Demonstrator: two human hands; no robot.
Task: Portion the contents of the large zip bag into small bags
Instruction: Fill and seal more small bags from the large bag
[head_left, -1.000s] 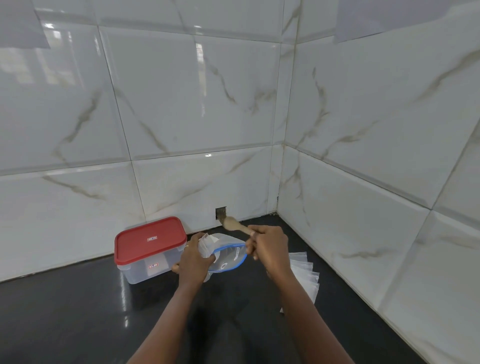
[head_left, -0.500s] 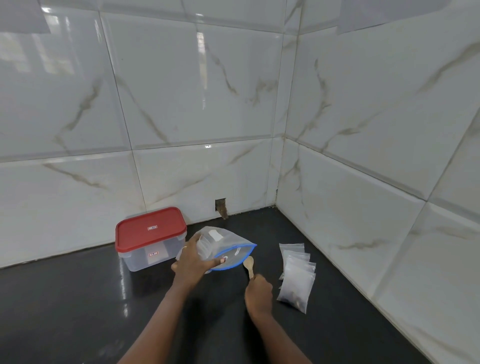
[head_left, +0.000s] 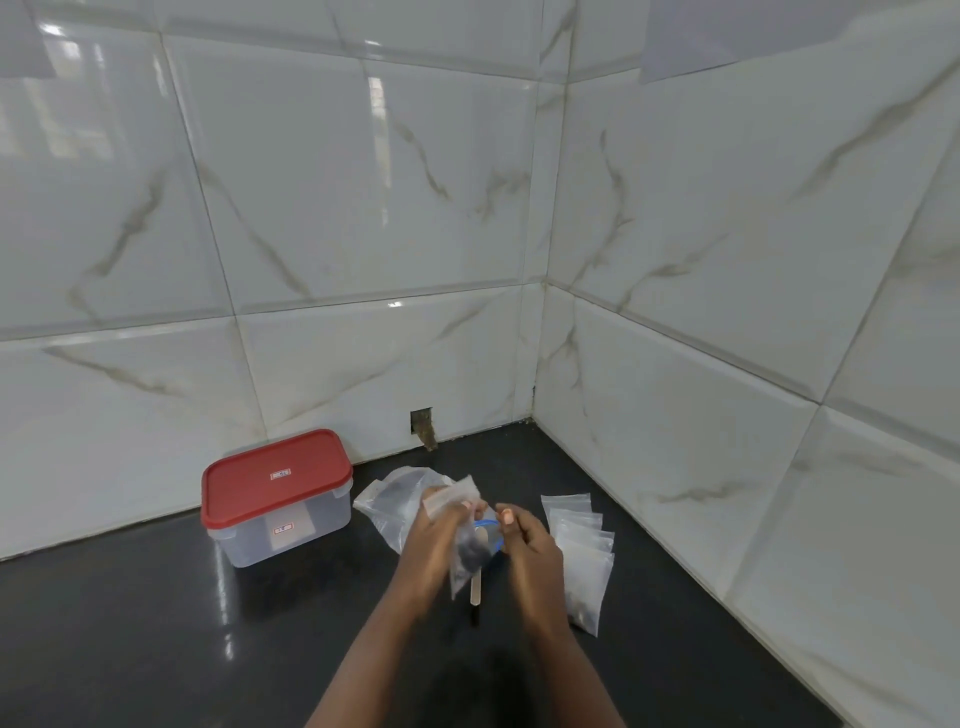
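My left hand (head_left: 434, 543) holds a small clear bag (head_left: 467, 558) upright above the counter; dark contents sit low in it and its white top strip sticks out above my fingers. Close on the right, my right hand (head_left: 530, 551) pinches that bag's upper edge with curled fingertips. The large zip bag (head_left: 392, 501) lies slumped on the black counter behind my hands, and part of its blue zip rim shows between them. A wooden spoon (head_left: 475, 590) lies on the counter under the small bag, its bowl hidden behind the bag.
A clear box with a red lid (head_left: 275, 478) stands at the left by the wall. Several small bags (head_left: 582, 556) lie fanned out right of my hands. Tiled walls meet in a corner behind, and the right wall runs close along the counter (head_left: 156, 623).
My right hand lowered the wooden spoon to the counter and let it go. The large zip bag came down onto the counter. Both hands now hold a small bag.
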